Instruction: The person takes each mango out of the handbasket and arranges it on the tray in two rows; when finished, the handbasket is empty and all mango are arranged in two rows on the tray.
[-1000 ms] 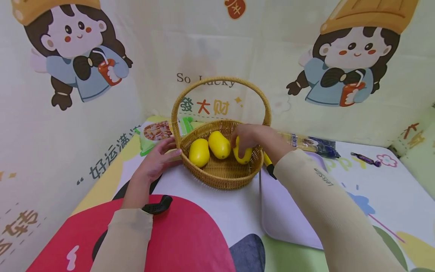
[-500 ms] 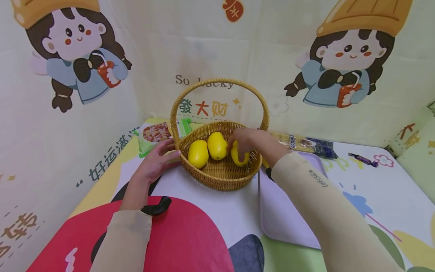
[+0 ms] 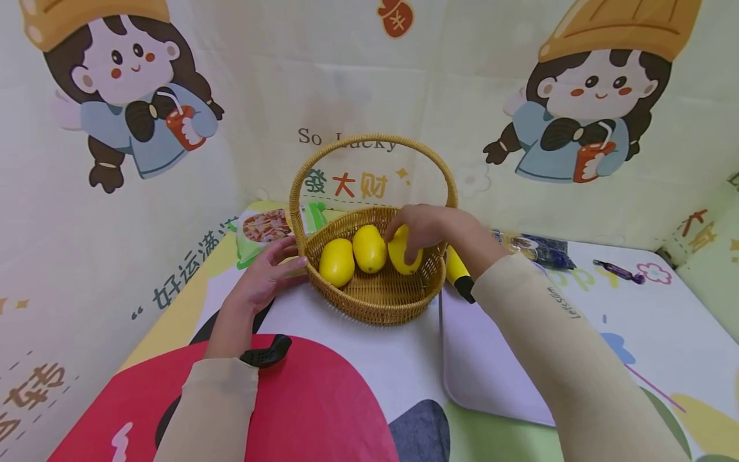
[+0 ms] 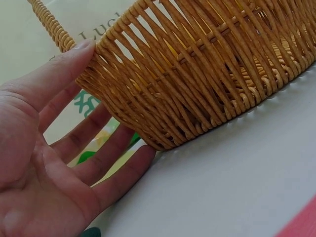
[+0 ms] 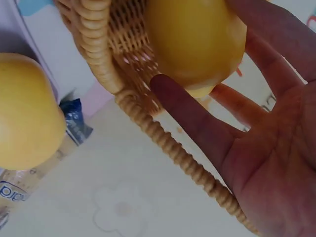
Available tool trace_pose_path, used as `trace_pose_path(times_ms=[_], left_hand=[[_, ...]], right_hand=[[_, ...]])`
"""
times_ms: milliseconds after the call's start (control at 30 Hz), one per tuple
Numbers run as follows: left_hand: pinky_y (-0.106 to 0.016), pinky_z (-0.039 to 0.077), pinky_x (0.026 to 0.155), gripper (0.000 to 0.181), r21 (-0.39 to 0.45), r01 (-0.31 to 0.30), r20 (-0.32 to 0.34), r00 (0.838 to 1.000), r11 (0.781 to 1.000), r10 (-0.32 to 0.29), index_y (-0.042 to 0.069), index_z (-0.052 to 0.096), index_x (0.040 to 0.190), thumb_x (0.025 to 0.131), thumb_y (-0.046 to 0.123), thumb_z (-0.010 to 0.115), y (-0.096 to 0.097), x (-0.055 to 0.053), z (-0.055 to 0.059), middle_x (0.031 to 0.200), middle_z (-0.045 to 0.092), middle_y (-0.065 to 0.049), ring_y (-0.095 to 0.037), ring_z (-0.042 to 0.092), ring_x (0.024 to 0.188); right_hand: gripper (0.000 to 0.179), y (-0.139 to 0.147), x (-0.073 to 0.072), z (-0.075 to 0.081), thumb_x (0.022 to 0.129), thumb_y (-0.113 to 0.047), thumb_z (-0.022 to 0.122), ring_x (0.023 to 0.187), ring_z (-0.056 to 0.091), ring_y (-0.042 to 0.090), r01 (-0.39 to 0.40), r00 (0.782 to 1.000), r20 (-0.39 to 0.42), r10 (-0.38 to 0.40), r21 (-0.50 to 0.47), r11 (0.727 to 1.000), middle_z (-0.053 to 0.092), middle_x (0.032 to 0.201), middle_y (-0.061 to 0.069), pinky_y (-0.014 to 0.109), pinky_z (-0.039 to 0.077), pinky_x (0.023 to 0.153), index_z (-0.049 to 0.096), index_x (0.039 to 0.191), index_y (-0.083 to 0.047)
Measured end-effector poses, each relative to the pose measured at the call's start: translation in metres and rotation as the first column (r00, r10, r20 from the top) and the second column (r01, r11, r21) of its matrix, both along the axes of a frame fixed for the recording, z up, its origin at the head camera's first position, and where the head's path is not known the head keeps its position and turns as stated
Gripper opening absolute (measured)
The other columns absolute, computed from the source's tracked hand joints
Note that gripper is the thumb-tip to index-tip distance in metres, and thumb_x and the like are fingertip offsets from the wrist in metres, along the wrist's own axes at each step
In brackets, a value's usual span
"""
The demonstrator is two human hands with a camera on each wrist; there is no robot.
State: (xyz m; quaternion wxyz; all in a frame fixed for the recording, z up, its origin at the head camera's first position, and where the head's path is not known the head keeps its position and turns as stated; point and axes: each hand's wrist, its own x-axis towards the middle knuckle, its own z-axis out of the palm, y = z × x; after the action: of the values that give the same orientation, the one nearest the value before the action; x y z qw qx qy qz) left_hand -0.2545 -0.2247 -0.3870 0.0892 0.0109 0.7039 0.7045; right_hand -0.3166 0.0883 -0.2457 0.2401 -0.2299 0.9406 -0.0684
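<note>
A wicker basket (image 3: 381, 312) with a tall arched handle stands upright, with three smooth yellow mangoes inside. My right hand (image 3: 427, 224) reaches in under the handle and holds the right-hand mango (image 3: 399, 247). In the right wrist view its thumb lies against this mango, with other fingers on the far side. The left mango (image 3: 337, 263) and middle mango (image 3: 369, 249) sit side by side. My left hand (image 3: 262, 276) touches the basket's left side, thumb at the rim and fingers spread and nearly straight in the left wrist view.
Outside the basket, another yellow mango (image 5: 29, 113) is partly hidden by my right arm in the head view. A lilac tray (image 3: 491, 366) lies under that arm. Behind are a green snack bag (image 3: 262, 228) and a clear-and-blue packet (image 3: 537, 249). A purple-wrapped candy (image 3: 618, 271) lies far right.
The right hand has shifted slightly up, and the mango in it sits a little higher and farther left. The left hand stays at the basket's side.
</note>
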Motion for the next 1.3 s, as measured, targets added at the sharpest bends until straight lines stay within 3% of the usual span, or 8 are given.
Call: trace_pose_path(times_ms=[167, 367, 433, 600, 767, 1100, 1300], left_hand=[[-0.045, 0.049, 0.113, 0.069, -0.002, 0.001, 0.0, 1.0, 1.0, -0.001, 0.021, 0.035, 0.161, 0.101, 0.024, 0.068, 0.0, 0.0, 0.0, 0.157, 0.037, -0.015, -0.03, 0.049, 0.136], [-0.043, 0.05, 0.112, 0.069, -0.004, 0.002, -0.004, 1.0, 1.0, -0.002, 0.021, 0.034, 0.162, 0.101, 0.024, 0.068, 0.0, 0.0, 0.0, 0.157, 0.038, -0.015, -0.029, 0.05, 0.134], [-0.043, 0.05, 0.111, 0.069, -0.003, 0.004, -0.003, 1.0, 1.0, -0.004, 0.021, 0.034, 0.162, 0.101, 0.024, 0.068, 0.0, -0.001, 0.0, 0.157, 0.037, -0.015, -0.029, 0.05, 0.135], [-0.042, 0.05, 0.111, 0.07, -0.007, 0.006, -0.007, 1.0, 1.0, -0.007, 0.02, 0.034, 0.162, 0.101, 0.025, 0.068, 0.0, -0.001, 0.0, 0.157, 0.037, -0.016, -0.028, 0.051, 0.134], [-0.042, 0.051, 0.11, 0.07, -0.012, 0.005, -0.012, 1.0, 1.0, -0.005, 0.02, 0.033, 0.162, 0.102, 0.025, 0.068, 0.0, 0.0, 0.0, 0.156, 0.038, -0.016, -0.027, 0.051, 0.133], [-0.044, 0.049, 0.112, 0.072, -0.013, 0.012, -0.01, 1.0, 1.0, -0.012, 0.021, 0.032, 0.163, 0.101, 0.027, 0.069, 0.001, -0.002, 0.001, 0.157, 0.037, -0.016, -0.029, 0.049, 0.136], [-0.043, 0.05, 0.112, 0.071, -0.01, 0.012, -0.006, 1.0, 1.0, -0.012, 0.019, 0.031, 0.163, 0.102, 0.026, 0.067, 0.0, 0.0, 0.001, 0.157, 0.036, -0.016, -0.026, 0.051, 0.132]], right_hand=[[0.059, 0.005, 0.006, 0.008, 0.08, -0.009, 0.082, 0.145, 0.037, 0.032, -0.028, 0.999, -0.023, 0.027, -0.056, 0.998, 0.038, 0.163, 0.007, 0.051, 0.041, 0.118, 0.069, 0.135, -0.026], [0.06, 0.009, 0.017, 0.017, 0.08, -0.007, 0.081, 0.15, 0.031, 0.035, -0.051, 0.998, -0.027, 0.048, -0.107, 0.993, 0.024, 0.171, 0.008, 0.046, 0.051, 0.104, 0.069, 0.134, -0.029], [0.059, 0.01, 0.023, 0.02, 0.081, -0.007, 0.081, 0.152, 0.028, 0.036, -0.065, 0.998, -0.03, 0.062, -0.116, 0.991, 0.021, 0.172, 0.008, 0.049, 0.05, 0.107, 0.069, 0.134, -0.029], [0.057, 0.015, 0.036, 0.027, 0.083, -0.008, 0.081, 0.157, 0.019, 0.038, -0.114, 0.993, -0.057, 0.107, -0.136, 0.984, 0.021, 0.172, 0.008, 0.063, 0.03, 0.124, 0.069, 0.134, -0.029], [0.055, 0.026, 0.047, 0.033, 0.084, -0.008, 0.079, 0.158, 0.017, 0.038, -0.135, 0.989, -0.082, 0.123, -0.165, 0.977, 0.02, 0.172, 0.007, 0.066, 0.028, 0.124, 0.069, 0.133, -0.031], [0.053, 0.055, 0.071, 0.041, 0.085, -0.01, 0.08, 0.155, 0.024, 0.041, -0.152, 0.983, -0.137, 0.12, -0.257, 0.954, 0.022, 0.172, 0.007, 0.065, 0.042, 0.115, 0.07, 0.133, -0.029], [0.053, 0.071, 0.083, 0.043, 0.085, -0.009, 0.081, 0.152, 0.03, 0.042, -0.149, 0.984, -0.136, 0.112, -0.309, 0.939, 0.023, 0.171, 0.008, 0.056, 0.053, 0.108, 0.07, 0.133, -0.027]])
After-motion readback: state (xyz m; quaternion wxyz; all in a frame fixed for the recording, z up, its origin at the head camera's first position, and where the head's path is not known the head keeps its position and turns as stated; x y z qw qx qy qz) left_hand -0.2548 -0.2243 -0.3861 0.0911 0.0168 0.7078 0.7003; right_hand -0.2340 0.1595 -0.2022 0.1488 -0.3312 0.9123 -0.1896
